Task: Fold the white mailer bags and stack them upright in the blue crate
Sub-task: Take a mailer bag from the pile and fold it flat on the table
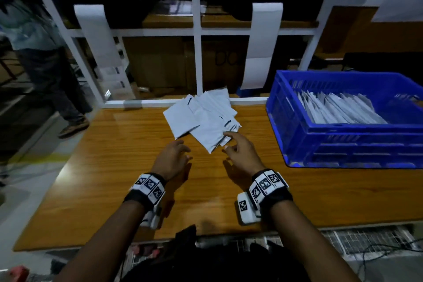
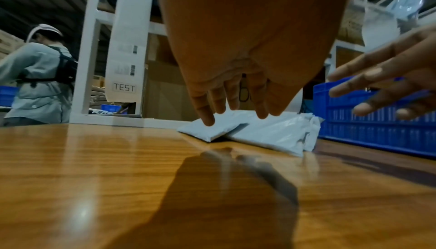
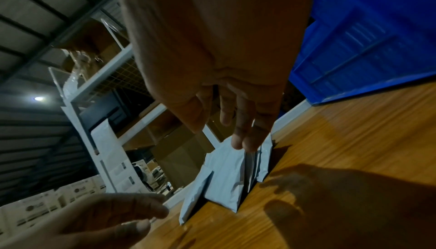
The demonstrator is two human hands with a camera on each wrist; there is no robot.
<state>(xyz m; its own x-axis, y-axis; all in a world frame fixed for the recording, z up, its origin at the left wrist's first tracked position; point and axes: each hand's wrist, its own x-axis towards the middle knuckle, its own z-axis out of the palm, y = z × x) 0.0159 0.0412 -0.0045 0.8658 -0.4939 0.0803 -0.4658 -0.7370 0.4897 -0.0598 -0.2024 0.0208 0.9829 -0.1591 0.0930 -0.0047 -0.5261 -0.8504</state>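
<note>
A loose pile of flat white plastic mailer bags (image 1: 203, 119) lies fanned out on the glossy wooden desk (image 1: 114, 167), toward 12 o'clock from the person, close to the desk's far edge. The large blue slatted plastic crate (image 1: 343, 139) stands at about 2 o'clock on the same desk, well apart from the pile, and a row of folded white mailers (image 1: 338, 107) leans upright inside it (they tilt toward the crate's far right wall).

The right hand (image 1: 240, 151) reaches over the near right corner of the pile, its fingers spread and straight; the forefinger tip lies at the edge of the nearest bag, though whether it actually touches cannot be told from the head view. In the right wrist view the fingertips (image 3: 243, 141) hover just above the bags' edges.

The left hand (image 1: 172, 155) hangs above bare desk at 11 o'clock of the right hand, just short of the pile's near left corner, fingers relaxed and slightly apart, holding nothing.

Behind the desk runs a white metal shelf frame (image 1: 196, 30) with two long white paper strips (image 1: 263, 43) hung on it. A second person in a pale shirt (image 2: 40, 77) stands at 10 o'clock.
</note>
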